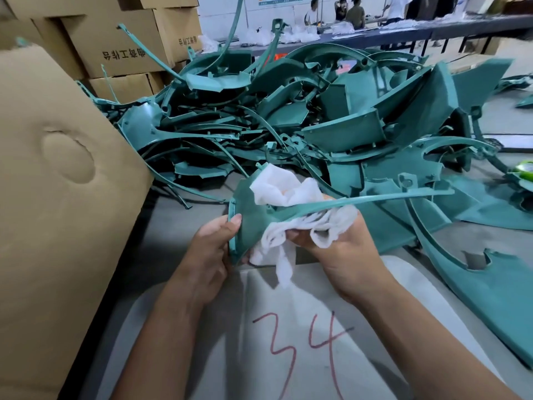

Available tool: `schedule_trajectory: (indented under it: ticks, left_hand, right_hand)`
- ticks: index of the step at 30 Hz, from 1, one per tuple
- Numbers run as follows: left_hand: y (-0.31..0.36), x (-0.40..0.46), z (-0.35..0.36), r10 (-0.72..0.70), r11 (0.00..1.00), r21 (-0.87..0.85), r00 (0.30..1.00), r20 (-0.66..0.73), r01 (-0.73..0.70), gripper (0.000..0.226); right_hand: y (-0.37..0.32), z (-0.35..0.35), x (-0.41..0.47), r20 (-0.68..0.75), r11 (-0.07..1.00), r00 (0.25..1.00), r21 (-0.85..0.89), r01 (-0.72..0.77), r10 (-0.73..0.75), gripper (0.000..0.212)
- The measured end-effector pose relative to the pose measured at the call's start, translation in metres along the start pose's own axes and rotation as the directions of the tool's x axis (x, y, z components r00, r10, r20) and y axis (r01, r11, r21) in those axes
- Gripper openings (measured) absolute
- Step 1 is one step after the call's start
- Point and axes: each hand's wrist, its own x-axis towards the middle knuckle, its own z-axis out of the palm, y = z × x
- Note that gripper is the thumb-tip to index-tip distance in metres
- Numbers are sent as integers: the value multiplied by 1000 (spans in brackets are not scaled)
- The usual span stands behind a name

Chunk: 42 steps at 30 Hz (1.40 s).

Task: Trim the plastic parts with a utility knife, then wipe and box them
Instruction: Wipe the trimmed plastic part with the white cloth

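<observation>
Above the grey table [178, 284], just in front of the pile of teal parts [317, 111], the left hand [212, 255] is gripping the teal plastic part [251, 215] by its left edge; the right hand [343, 249] is clutching a white cloth [285, 189] against it. A cardboard box [57, 197] is standing left of the pile.

A big red "34" is written by hand on the white sheet [288, 327] lying on the tabletop. The brown boxes [121, 47] at the back carry printed signs, seen upside down and hard to read.
</observation>
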Motion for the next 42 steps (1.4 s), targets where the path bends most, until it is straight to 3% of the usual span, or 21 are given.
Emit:
schedule_trajectory:
  ticks: [4,7,10,12,16,19,22,24,25,26,28,31,39,42]
  left_hand:
    - [-1,0,4,-37,999,-26,999,-25,36,27]
    - [2,2,4,-46,988,-155,989,-137,25,40]
    - [5,6,-3,-50,959,-282,976,-210,-11,25]
    - [6,8,-8,-59,941,-337,965,-254,-31,28]
    - [8,8,-9,-101,919,-394,962,-255,-8,30]
    - [8,8,-9,-177,871,-488,963,-202,58,27]
    - [9,6,-8,-205,848,-523,963,-176,85,24]
    - [10,5,-8,-213,845,-526,963,-162,98,24]
    - [10,4,-9,-218,842,-529,963,-156,105,24]
    - [11,3,-10,-223,841,-529,963,-154,111,23]
    - [14,2,-15,-224,847,-521,960,-165,108,23]
    - [17,2,-17,-206,868,-489,958,-199,85,27]
    - [15,1,-8,-190,902,-426,950,-246,71,29]
    - [15,1,-11,-209,868,-490,953,-219,78,23]
  right_hand:
    - [0,5,2,4,982,991,-133,133,-134,18]
    - [-5,7,6,66,956,980,-214,199,-189,41]
    - [-2,-2,3,-45,967,979,-174,188,-198,24]
    - [-1,-7,2,-64,977,986,-156,143,-155,21]
    - [-7,-17,7,-137,985,984,140,-98,118,38]
    - [-13,-24,10,-41,987,997,146,-64,70,7]
    - [-23,-34,9,40,979,995,181,-97,91,22]
    - [-26,-37,5,8,969,986,184,-165,167,27]
    - [-24,-40,5,2,962,982,201,-185,188,23]
    - [-26,-41,4,26,956,981,218,-194,193,5]
    - [-30,-43,6,104,970,986,191,-151,133,36]
    - [-32,-48,8,131,964,986,232,-128,100,41]
    - [-28,-51,9,10,961,996,264,-89,89,46]
    - [-16,-33,9,-180,919,980,394,-4,82,12]
